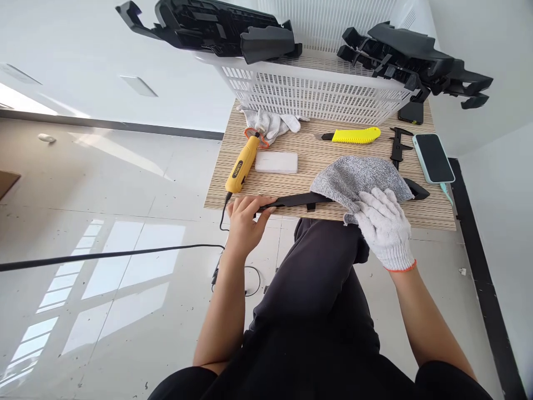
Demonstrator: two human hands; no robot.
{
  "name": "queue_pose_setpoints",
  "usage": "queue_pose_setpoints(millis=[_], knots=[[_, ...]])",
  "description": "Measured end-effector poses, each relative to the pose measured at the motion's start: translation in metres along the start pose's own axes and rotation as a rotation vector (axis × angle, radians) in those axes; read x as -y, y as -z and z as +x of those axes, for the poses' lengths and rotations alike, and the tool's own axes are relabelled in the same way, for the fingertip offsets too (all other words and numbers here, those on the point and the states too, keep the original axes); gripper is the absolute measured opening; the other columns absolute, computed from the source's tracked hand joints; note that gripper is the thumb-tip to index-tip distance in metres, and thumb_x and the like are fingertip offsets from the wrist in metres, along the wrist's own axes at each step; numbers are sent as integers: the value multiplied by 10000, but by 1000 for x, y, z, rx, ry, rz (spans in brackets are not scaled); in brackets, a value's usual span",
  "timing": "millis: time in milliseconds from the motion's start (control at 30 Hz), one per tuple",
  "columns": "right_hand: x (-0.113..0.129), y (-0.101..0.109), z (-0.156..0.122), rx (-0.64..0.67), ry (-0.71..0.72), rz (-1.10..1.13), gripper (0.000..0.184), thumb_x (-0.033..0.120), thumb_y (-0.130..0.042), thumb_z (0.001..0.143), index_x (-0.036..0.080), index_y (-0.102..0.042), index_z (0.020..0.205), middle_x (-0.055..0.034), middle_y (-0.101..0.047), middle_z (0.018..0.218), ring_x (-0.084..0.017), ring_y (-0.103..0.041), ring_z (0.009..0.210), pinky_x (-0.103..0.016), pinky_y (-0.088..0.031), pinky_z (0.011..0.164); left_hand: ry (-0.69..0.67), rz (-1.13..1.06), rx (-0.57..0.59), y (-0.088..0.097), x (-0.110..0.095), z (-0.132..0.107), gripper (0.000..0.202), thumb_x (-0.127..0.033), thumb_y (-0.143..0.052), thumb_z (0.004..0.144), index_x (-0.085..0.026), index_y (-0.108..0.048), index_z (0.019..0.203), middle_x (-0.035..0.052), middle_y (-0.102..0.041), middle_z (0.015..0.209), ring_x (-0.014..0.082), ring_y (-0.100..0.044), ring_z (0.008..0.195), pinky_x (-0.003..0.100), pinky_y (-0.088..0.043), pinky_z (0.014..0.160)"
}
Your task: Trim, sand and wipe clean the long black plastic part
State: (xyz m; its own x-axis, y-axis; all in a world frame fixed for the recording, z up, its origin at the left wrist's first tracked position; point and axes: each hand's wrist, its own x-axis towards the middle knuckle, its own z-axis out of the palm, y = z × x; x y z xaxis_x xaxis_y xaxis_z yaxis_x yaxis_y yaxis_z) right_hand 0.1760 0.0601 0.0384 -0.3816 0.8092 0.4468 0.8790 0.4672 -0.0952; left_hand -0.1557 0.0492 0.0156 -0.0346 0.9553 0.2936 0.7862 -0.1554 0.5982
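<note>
My bare left hand (pixel 246 223) pinches the left end of a long, thin black plastic trim piece (pixel 293 200) near the table's front edge. Over the right part of that piece lies a grey speckled cloth (pixel 353 176). My right hand (pixel 383 225), in a white knitted glove with an orange cuff edge, presses and holds the cloth against the piece. The trim's pointed right tip sticks out past the cloth; its middle is covered. Close to my left hand lies a yellow corded power tool (pixel 242 165), beside a white rectangular block (pixel 276 162).
A white slatted plastic basket (pixel 308 91) at the back carries black plastic parts (pixel 416 58) jutting over its rim. On the table (pixel 225 189) are a yellow utility knife (pixel 356 135) with its blade out, a white glove (pixel 270 123), black calipers (pixel 397 147) and a phone (pixel 433 158) on a cable.
</note>
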Motion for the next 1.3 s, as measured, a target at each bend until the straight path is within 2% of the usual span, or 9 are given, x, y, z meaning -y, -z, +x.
queue_pose_setpoints(millis=[100,233,467,600,733,933,1033,1133,1300], knots=[[22,-1,8,7,34,23,286,340,-559,997,193,-754,1144,-69,-714,1296,-263,-579,1334,-490,-400,1204,9,0,13,1,-2,0,202,-378,-574,987,-301,-727,1094,30,-732,1057,236,-601,1025,406,-330,959],[49,-5,21,59,27,35,314,325,-544,1001,144,-747,1158,-125,-613,1437,-293,-557,1351,-501,-423,1175,7,-13,13,3,-1,0,202,-372,-578,982,-296,-731,1090,35,-727,1061,234,-609,1012,405,-343,965],[80,-20,42,68,104,182,307,335,-519,1011,185,-766,1115,-59,-636,1419,-263,-532,1366,-509,-331,1237,22,-36,27,0,4,0,192,-346,-570,965,-296,-723,1072,44,-704,1051,246,-594,1032,432,-327,983],[120,-34,51,97,271,288,344,373,-464,1037,207,-763,1079,-31,-644,1410,-233,-527,1368,-477,-320,1245,28,-8,21,-3,12,-2,117,-214,-552,868,-245,-663,890,48,-640,917,242,-536,908,431,-352,920],[145,-43,51,141,280,319,360,394,-447,1044,208,-742,1133,-53,-636,1420,-239,-471,1422,-477,-309,1248,13,13,27,-6,21,-3,108,-177,-553,777,-231,-610,850,53,-597,914,245,-508,884,432,-373,895],[147,-46,47,104,262,293,540,434,-466,1035,159,-501,1497,-98,-478,1569,-266,-414,1464,-482,-294,1243,28,27,-5,-9,26,-3,49,-190,-574,759,-225,-549,736,51,-557,857,253,-502,895,442,-379,917],[143,-45,49,140,199,273,596,451,-471,1028,124,-459,1526,-116,-437,1594,-282,-381,1479,-496,-267,1253,23,33,-8,-9,22,-3,37,-195,-559,776,-228,-568,764,49,-561,836,250,-509,882,441,-380,907],[133,-42,49,126,61,247,649,474,-507,1005,100,-449,1532,-142,-433,1593,-312,-349,1493,-524,-234,1261,49,15,0,-7,15,-2,103,-246,-541,876,-243,-643,874,51,-621,894,245,-541,915,443,-377,930],[100,-31,47,90,-134,165,672,489,-519,992,93,-445,1530,-177,-440,1581,-351,-336,1497,-570,-232,1247,37,-28,2,-4,7,0,212,-394,-566,966,-297,-716,1079,54,-693,1067,256,-582,1059,444,-339,998]])
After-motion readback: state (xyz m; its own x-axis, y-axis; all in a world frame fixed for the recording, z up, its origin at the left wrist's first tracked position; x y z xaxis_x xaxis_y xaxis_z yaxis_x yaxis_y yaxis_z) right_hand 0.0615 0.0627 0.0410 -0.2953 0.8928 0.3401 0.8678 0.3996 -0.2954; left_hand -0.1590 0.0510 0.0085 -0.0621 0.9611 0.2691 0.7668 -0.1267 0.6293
